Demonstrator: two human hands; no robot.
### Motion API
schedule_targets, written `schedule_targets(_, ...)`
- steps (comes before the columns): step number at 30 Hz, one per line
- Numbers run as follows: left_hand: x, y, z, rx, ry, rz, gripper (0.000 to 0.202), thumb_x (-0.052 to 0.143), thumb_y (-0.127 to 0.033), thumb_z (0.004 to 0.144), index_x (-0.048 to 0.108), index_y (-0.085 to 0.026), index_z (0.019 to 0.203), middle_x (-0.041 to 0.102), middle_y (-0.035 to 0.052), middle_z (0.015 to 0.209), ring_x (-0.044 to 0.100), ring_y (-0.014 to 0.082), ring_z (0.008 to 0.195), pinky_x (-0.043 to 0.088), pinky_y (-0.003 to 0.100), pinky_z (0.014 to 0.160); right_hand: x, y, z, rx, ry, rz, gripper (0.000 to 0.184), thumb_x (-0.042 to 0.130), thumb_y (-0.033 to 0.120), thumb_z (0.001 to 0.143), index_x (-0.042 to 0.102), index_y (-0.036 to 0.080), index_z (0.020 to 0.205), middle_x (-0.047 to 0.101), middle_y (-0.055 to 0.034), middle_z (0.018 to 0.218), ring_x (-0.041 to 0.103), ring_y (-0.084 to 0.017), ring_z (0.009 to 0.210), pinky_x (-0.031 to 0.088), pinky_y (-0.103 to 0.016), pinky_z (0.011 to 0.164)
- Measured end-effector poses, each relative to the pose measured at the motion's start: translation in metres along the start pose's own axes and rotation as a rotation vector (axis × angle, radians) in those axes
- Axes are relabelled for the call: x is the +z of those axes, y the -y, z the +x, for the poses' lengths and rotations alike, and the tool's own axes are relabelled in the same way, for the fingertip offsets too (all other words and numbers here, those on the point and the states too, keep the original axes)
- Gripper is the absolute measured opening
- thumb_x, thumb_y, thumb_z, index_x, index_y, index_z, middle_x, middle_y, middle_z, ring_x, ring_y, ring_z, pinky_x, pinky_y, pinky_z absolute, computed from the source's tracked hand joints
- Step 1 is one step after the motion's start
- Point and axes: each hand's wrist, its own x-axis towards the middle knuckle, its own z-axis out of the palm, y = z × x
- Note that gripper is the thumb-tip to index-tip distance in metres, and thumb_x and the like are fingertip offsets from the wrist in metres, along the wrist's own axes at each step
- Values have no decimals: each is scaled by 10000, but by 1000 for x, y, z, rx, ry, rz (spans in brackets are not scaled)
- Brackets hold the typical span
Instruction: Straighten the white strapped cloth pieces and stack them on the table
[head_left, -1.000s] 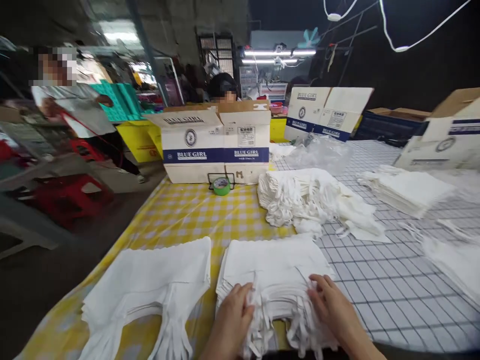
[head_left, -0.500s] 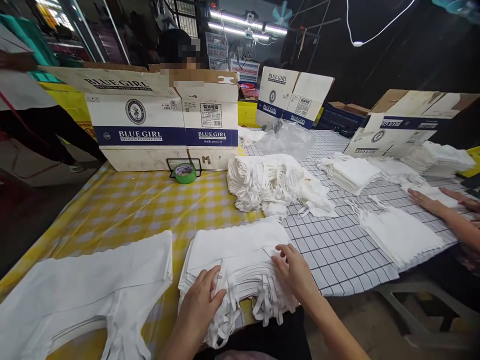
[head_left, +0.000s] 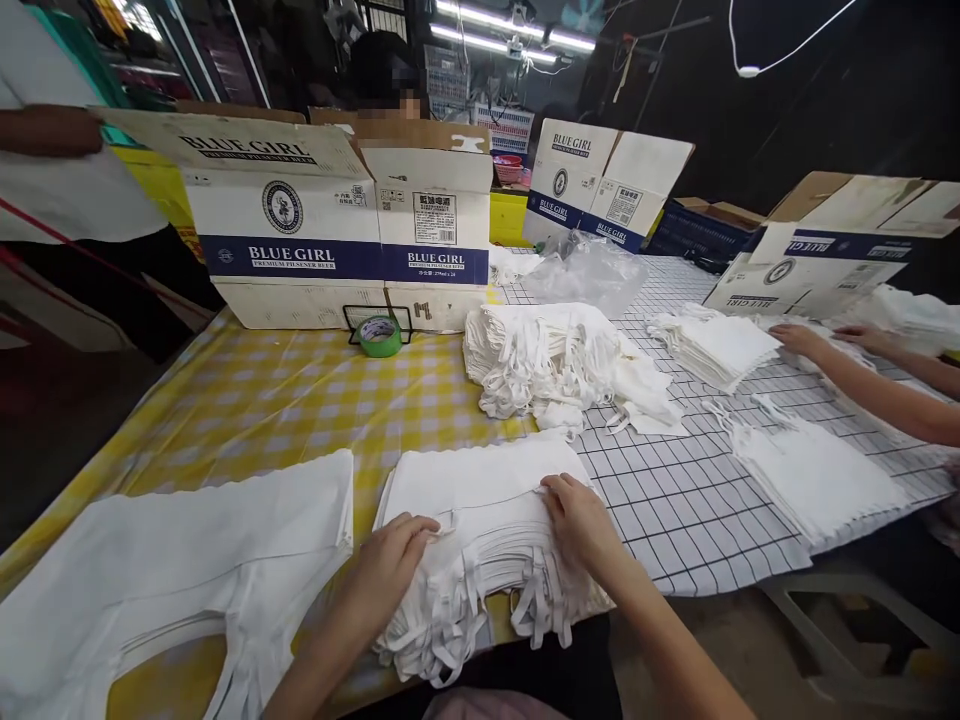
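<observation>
Head-worn view: faces forward and down across table (head_left: 660,530); white stack (head_left: 484,478) close below, cartons (head_left: 300,215) farther off.

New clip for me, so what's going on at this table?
A person has both bare hands on a neat stack of white fabric pieces with straps near the table edge: the left hand at its left side, the right hand at its right. Another white fabric stack with a curved cutout lies to the left, untouched. Beyond is a looser heap of white strapped fabric. At the right, a co-worker's hands are at more white fabric.
</observation>
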Motion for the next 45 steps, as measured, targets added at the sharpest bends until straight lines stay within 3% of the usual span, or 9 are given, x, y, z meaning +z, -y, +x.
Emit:
schedule_targets(5, -16, -4, 40, -4, -91, 79, 324, 340, -300, 849, 644, -194, 812, 694, 40, 867, 612, 192, 850, 418, 267, 746, 0, -10, 18, -63, -38, 116, 279, 356, 179, 910, 595, 205, 1053, 624, -47, 983, 589, -163, 871, 399, -249, 748)
schedule_targets(10, -10, -1, 69, -53, -137, 186, 303, 349, -270, 852, 604, -181, 715, 633, 28, 638, 571, 160, 624, 361, 246, 616, 4, -14, 38, -35, -30, 159, 256, 359, 218, 912, 608, 191, 967, 635, -43, 957, 581, -165, 877, 394, -256, 772)
schedule_targets(19, -3, 10, 80, -67, -166, 189, 280, 366, -268, 842, 590, -176, 702, 653, 69, 750, 567, 185, 720, 345, 267, 654, 13, -17, 51, -16, -34, 195, 221, 368, 276, 904, 578, 208, 898, 645, -29, 893, 567, -175, 818, 367, -264, 711)
schedule_targets(22, -6, 7, 78, -74, -150, 168, 250, 376, -282, 836, 581, -184, 733, 620, 36, 660, 555, 171, 640, 358, 264, 630, 15, -19, 52, 38, -35, 220, 179, 402, 293, 883, 564, 219, 893, 628, -21, 788, 550, -179, 733, 349, -269, 647)
schedule_targets(26, -13, 2, 55, -103, -89, -127, 214, 420, -343, 831, 555, -199, 914, 472, -56, 488, 486, 140, 465, 361, 245, 527, 7, -22, 46, 97, -10, 375, 160, 505, 345, 835, 556, 228, 931, 510, 26, 623, 468, -153, 602, 326, -260, 586)
schedule_targets(29, -22, -2, 21, -117, 28, -518, 333, 484, -406, 827, 489, -202, 1091, 502, -61, 533, 487, 134, 486, 372, 236, 503, -15, -25, 32, 110, 69, 591, 243, 571, 388, 803, 549, 223, 979, 383, 58, 579, 384, -124, 551, 296, -242, 539)
schedule_targets(35, -32, -15, -45, -225, 89, -837, 459, 542, -417, 830, 468, -205, 1230, 636, 15, 738, 592, 187, 859, 413, 298, 853, -64, -35, -15, 154, 217, 958, 280, 553, 402, 850, 540, 231, 1071, 387, 40, 626, 389, -119, 602, 326, -249, 586)
schedule_targets(40, -11, -19, -72, -348, -19, -1034, 642, 599, -410, 780, 387, -186, 1343, 630, 17, 707, 583, 244, 1014, 341, 363, 992, -79, -46, -53, 241, 176, 1061, 228, 556, 378, 856, 581, 250, 1043, 466, 11, 664, 451, -143, 677, 373, -274, 660)
schedule_targets(45, 17, -9, -99, -342, 60, -1230, 700, 631, -400, 729, 377, -251, 1364, 660, 86, 1075, 515, 285, 1162, 284, 421, 1060, -80, -57, -81, 245, 228, 1079, 245, 541, 382, 862, 588, 253, 1064, 604, -38, 785, 544, -207, 834, 395, -344, 800)
